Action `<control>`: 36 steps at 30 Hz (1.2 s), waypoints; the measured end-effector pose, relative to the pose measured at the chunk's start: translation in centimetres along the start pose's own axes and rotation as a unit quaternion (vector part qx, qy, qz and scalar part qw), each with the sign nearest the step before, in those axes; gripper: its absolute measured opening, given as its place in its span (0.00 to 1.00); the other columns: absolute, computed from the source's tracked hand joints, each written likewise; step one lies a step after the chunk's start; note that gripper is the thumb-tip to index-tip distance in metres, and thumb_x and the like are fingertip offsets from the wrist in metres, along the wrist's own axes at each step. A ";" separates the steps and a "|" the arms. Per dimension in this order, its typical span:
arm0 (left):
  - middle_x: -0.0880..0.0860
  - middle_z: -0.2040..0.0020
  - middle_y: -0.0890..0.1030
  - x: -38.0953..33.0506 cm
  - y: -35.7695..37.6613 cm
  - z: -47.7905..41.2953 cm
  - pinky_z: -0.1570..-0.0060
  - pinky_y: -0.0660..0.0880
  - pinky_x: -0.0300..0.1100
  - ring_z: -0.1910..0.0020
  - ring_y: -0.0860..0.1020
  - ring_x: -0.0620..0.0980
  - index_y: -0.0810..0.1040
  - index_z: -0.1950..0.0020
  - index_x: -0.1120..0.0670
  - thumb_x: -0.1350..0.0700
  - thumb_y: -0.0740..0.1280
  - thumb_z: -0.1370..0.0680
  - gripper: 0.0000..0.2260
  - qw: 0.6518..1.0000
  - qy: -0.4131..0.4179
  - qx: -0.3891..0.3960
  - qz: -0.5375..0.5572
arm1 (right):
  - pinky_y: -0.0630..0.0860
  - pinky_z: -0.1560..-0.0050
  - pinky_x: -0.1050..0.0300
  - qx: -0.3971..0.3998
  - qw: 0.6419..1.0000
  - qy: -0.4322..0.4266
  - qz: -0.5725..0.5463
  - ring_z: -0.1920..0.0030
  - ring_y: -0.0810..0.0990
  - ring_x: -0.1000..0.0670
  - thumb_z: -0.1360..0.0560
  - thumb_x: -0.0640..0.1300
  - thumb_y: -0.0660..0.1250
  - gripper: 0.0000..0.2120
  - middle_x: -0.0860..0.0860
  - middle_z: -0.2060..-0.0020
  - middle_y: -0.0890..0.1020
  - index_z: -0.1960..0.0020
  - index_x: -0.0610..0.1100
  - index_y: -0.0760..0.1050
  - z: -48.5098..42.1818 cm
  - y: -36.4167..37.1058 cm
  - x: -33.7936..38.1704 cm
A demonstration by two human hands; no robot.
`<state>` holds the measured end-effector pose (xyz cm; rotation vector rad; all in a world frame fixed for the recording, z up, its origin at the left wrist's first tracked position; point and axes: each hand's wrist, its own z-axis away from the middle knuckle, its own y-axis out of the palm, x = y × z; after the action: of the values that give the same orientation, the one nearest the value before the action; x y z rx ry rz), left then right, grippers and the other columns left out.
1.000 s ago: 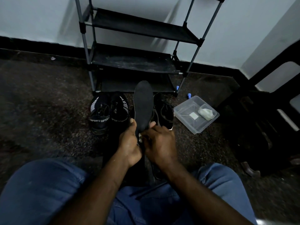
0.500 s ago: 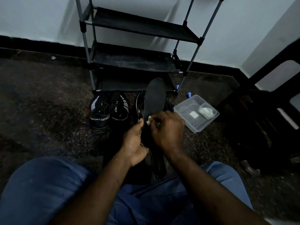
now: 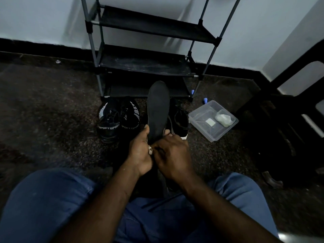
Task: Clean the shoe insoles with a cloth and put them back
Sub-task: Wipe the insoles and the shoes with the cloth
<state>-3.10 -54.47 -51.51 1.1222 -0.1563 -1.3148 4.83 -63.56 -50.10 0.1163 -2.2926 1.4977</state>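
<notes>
A black insole (image 3: 158, 109) stands upright in the middle of the view, toe end up, heel end hidden down between two hands. The left hand (image 3: 140, 155) grips its lower part: the thumb lies along the left edge and fingertips show round the right edge from behind. The right hand (image 3: 173, 153) is just beside the left, touching it, fingers curled over the insole's heel end. A small pale scrap of cloth (image 3: 150, 149) peeks out between the two hands, pinched under the right hand's fingers; most of it is hidden.

Behind the insole, on a dark speckled floor (image 3: 52, 111), sits a pair of black sport shoes (image 3: 108, 125) with white stripes and the word SPORT on the tongues, to the left. To the right, partly covered by the insole, is a black shoe with a white sole (image 3: 180, 121).

Further right lies a clear plastic container (image 3: 198, 114) holding a pale crumpled lump (image 3: 224, 118) and a small white square (image 3: 210, 122). Two small blue objects (image 3: 205, 100) lie near it.

A black shoe rack (image 3: 145, 62) with grey poles stands against a pale wall (image 3: 43, 18). The person's knees in blue jeans (image 3: 43, 204) fill the bottom of the view. Dark furniture (image 3: 289, 120) stands at the right edge.
</notes>
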 end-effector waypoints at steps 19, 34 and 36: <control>0.61 0.42 0.85 -0.3 0.3 0.2 0.54 0.83 0.45 0.50 0.86 0.54 0.80 0.34 0.63 0.38 0.59 0.18 0.30 0.999 -0.026 -0.028 -0.003 | 0.78 0.51 0.46 -0.001 0.996 0.066 -0.067 0.54 0.80 0.46 0.28 0.51 0.62 0.11 0.52 0.58 0.85 0.54 0.52 0.83 -1.1 0.1 1.9; 0.62 0.50 0.85 -0.9 1.4 0.6 0.57 0.84 0.48 0.54 0.86 0.55 0.79 0.35 0.58 0.44 0.57 0.14 0.20 0.997 -0.004 -0.016 0.071 | 0.78 0.54 0.49 0.034 0.997 0.068 0.003 0.57 0.80 0.46 0.29 0.48 0.67 0.08 0.52 0.58 0.85 0.55 0.51 0.84 -1.1 -0.2 -1.7; 0.63 0.48 0.84 -1.0 1.2 0.5 0.49 0.82 0.50 0.53 0.85 0.56 0.79 0.37 0.61 0.43 0.57 0.15 0.23 0.998 -0.010 -0.021 0.058 | 0.78 0.53 0.50 0.031 0.996 0.072 -0.045 0.55 0.81 0.46 0.30 0.46 0.67 0.07 0.52 0.58 0.85 0.55 0.51 0.84 -0.5 0.2 -0.9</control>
<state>-2.92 -54.14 -49.88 1.0496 -0.2057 -1.2206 5.77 -63.19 -50.42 0.1227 -2.1002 1.4831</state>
